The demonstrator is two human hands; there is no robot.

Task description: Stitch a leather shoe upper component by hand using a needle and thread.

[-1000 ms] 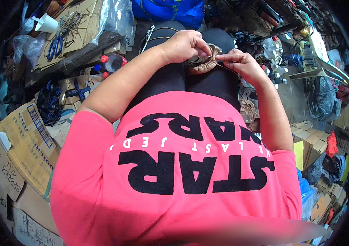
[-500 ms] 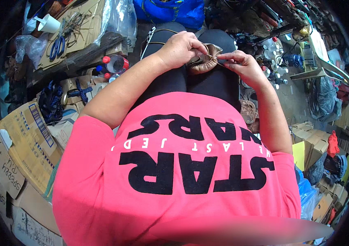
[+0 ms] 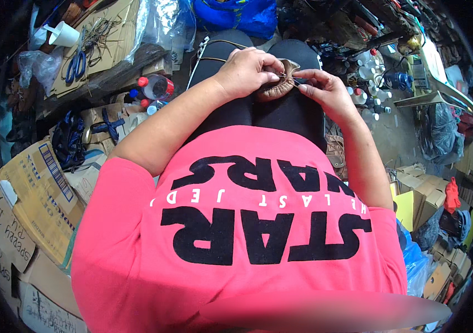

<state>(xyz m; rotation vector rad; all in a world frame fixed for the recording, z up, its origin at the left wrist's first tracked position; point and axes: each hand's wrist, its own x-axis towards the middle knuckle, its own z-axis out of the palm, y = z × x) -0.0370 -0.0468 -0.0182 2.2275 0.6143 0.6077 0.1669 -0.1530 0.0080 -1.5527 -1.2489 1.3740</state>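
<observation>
A brown leather shoe piece (image 3: 277, 93) with a puckered, stitched edge rests across my dark-clad thighs. My left hand (image 3: 249, 69) curls over its left side, fingertips bent in at the opening and gripping it. At the right edge, my right hand (image 3: 327, 91) has thumb and forefinger brought together on a thin strand running to the stitched edge; its tip is too small to make out. A tan cord (image 3: 214, 59) trails over my left thigh from beneath the left hand. The inside of the leather piece is mostly hidden by my left fingers.
To the left, a bench with cardboard holds blue-handled scissors (image 3: 76, 67), a white cup (image 3: 63, 34) and loose strands. Cardboard boxes (image 3: 42, 188) stack below. A blue bag (image 3: 239, 16) lies beyond my knees. Several plastic bottles (image 3: 369, 69) stand at the right, near a metal-edged stand (image 3: 428, 99).
My left fingers have curled farther over the leather piece. My right hand has dropped slightly, its thumb and forefinger now lower beside the stitched edge.
</observation>
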